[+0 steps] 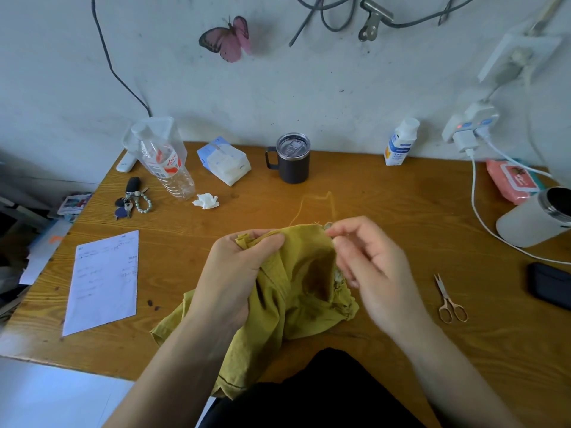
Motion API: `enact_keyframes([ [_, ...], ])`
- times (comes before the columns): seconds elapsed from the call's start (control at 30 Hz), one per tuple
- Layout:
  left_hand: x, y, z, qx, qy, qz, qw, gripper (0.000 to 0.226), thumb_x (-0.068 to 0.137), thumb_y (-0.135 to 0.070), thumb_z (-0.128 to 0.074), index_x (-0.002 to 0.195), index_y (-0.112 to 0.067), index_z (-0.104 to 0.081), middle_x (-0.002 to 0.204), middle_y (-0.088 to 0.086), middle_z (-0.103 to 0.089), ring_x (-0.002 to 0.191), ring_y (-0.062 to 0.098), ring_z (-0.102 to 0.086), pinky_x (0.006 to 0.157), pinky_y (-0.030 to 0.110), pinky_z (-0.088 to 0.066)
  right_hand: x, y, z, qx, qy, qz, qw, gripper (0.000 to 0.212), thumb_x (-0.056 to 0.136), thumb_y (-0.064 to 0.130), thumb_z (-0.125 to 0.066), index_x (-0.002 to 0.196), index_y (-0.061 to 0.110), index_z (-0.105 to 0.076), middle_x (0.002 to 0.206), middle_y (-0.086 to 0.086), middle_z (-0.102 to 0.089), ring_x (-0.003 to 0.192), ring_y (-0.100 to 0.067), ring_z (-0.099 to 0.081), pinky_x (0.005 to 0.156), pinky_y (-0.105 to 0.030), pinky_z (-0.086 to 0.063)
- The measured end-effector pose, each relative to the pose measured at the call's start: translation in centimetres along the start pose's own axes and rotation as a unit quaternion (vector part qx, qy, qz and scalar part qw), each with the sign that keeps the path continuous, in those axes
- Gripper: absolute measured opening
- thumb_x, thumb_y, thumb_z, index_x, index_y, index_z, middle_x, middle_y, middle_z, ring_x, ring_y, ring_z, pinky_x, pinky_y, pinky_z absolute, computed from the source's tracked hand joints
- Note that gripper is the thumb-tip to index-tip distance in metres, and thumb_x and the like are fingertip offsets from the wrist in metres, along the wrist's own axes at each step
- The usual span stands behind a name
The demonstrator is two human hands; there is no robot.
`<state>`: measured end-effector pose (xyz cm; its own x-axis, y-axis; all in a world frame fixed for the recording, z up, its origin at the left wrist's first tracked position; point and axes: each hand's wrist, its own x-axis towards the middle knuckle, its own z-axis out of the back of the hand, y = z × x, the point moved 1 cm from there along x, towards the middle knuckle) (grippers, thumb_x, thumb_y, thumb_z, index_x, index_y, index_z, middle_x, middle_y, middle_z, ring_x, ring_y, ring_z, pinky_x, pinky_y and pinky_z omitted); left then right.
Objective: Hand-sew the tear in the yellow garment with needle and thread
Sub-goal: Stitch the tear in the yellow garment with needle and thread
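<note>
The yellow garment (293, 307) lies bunched at the table's near edge and hangs over my lap. My left hand (234, 270) grips a fold of its upper edge. My right hand (367, 257) pinches at the cloth's top right corner with thumb and forefinger; the needle is too small and blurred to make out between them. A yellow thread (315, 200) loops up from that corner over the table. The tear itself is hidden in the folds.
Small gold scissors (449, 301) lie to the right. A dark mug (290, 159), a plastic bottle (163, 162), tissues (224, 163), keys (131, 199), a sheet of paper (103, 279), a white tumbler (534, 217) and a black phone (550, 284) stand around the wooden table (370, 193).
</note>
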<state>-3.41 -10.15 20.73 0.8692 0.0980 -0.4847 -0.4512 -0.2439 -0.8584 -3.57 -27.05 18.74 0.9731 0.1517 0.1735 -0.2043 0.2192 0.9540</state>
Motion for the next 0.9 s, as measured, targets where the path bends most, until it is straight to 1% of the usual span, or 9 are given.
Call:
enact_keyframes([
  [0.07, -0.2, 0.0, -0.1, 0.0, 0.01, -0.002, 1.0, 0.019, 0.083, -0.009, -0.066, 0.069, -0.014, -0.077, 0.074, 0.014, -0.075, 0.066, 0.024, -0.073, 0.055, 0.027, -0.056, 0.1, 0.8, -0.9, -0.091, 0.036, 0.058, 0.994, 0.012, 0.094, 0.021, -0.046, 0.096, 0.018, -0.058, 0.057, 0.013, -0.05, 0.05, -0.008, -0.048, 0.047, -0.023, -0.04],
  [0.13, -0.3, 0.0, -0.1, 0.006, 0.014, -0.01, 1.0, 0.018, 0.083, -0.009, -0.066, 0.069, -0.013, -0.077, 0.073, 0.014, -0.074, 0.065, 0.025, -0.073, 0.056, 0.027, -0.056, 0.3, 1.2, -1.3, -0.164, 0.049, 0.089, 0.981, 0.017, 0.094, 0.025, -0.047, 0.099, 0.016, -0.06, 0.062, 0.011, -0.057, 0.054, -0.008, -0.054, 0.049, -0.018, -0.042],
  [0.2, -0.4, 0.0, -0.2, 0.017, 0.016, -0.016, 1.0, 0.018, 0.083, -0.01, -0.066, 0.069, -0.015, -0.077, 0.072, 0.013, -0.075, 0.065, 0.024, -0.073, 0.057, 0.028, -0.056, 0.4, 1.5, -1.4, -0.198, 0.047, 0.101, 0.974, 0.018, 0.093, 0.025, -0.048, 0.098, 0.016, -0.062, 0.065, 0.007, -0.061, 0.056, -0.006, -0.056, 0.05, -0.016, -0.042],
  [0.33, -0.7, -0.1, -0.2, 0.022, 0.025, -0.017, 0.999, 0.019, 0.084, -0.011, -0.066, 0.07, -0.016, -0.077, 0.073, 0.011, -0.075, 0.066, 0.022, -0.073, 0.056, 0.027, -0.056, 0.5, 1.7, -1.4, -0.232, 0.043, 0.102, 0.967, 0.017, 0.092, 0.024, -0.05, 0.093, 0.015, -0.065, 0.066, 0.009, -0.061, 0.055, -0.001, -0.053, 0.049, -0.009, -0.036],
  [0.63, -1.0, -0.2, -0.6, 0.03, 0.023, -0.012, 0.999, 0.02, 0.084, -0.011, -0.065, 0.069, -0.017, -0.077, 0.073, 0.011, -0.075, 0.066, 0.022, -0.073, 0.057, 0.027, -0.057, 0.4, 1.7, -1.0, -0.255, 0.048, 0.094, 0.961, 0.009, 0.091, 0.017, -0.058, 0.091, 0.014, -0.066, 0.062, 0.009, -0.06, 0.051, 0.001, -0.05, 0.048, -0.007, -0.034],
  [0.77, -0.9, -0.1, -0.6, 0.078, 0.017, -0.032, 0.996, 0.022, 0.085, -0.013, -0.065, 0.069, -0.022, -0.077, 0.072, 0.006, -0.075, 0.068, 0.019, -0.073, 0.057, 0.024, -0.057, 0.7, 1.7, -0.6, -0.248, 0.061, 0.087, 0.963, 0.009, 0.092, 0.018, -0.058, 0.091, 0.015, -0.066, 0.062, 0.007, -0.062, 0.052, -0.005, -0.054, 0.047, -0.014, -0.038],
  [0.83, -0.9, -0.1, -0.5, 0.109, 0.022, -0.05, 0.993, 0.02, 0.086, -0.015, -0.064, 0.072, -0.022, -0.077, 0.073, 0.003, -0.076, 0.07, 0.017, -0.073, 0.059, 0.024, -0.058, 0.9, 1.6, -0.4, -0.219, 0.069, 0.067, 0.971, 0.009, 0.092, 0.018, -0.057, 0.095, 0.018, -0.065, 0.059, 0.006, -0.062, 0.052, -0.009, -0.055, 0.05, -0.023, -0.044],
  [0.87, -0.9, -0.1, -0.5, 0.125, 0.026, -0.059, 0.99, 0.019, 0.086, -0.015, -0.064, 0.073, -0.021, -0.077, 0.073, 0.003, -0.076, 0.07, 0.017, -0.073, 0.06, 0.023, -0.058, 0.9, 1.5, -0.3, -0.19, 0.081, 0.047, 0.977, 0.011, 0.092, 0.018, -0.057, 0.1, 0.02, -0.063, 0.056, 0.006, -0.062, 0.05, -0.009, -0.054, 0.052, -0.024, -0.045],
  [0.9, -0.9, -0.1, -0.5, 0.138, 0.03, -0.067, 0.988, 0.018, 0.086, -0.015, -0.064, 0.074, -0.02, -0.077, 0.073, 0.002, -0.076, 0.07, 0.016, -0.073, 0.06, 0.022, -0.057, 1.1, 1.3, -0.2, -0.155, 0.101, 0.02, 0.983, 0.017, 0.092, 0.018, -0.056, 0.108, 0.023, -0.06, 0.054, 0.008, -0.061, 0.048, -0.007, -0.053, 0.051, -0.021, -0.044],
])
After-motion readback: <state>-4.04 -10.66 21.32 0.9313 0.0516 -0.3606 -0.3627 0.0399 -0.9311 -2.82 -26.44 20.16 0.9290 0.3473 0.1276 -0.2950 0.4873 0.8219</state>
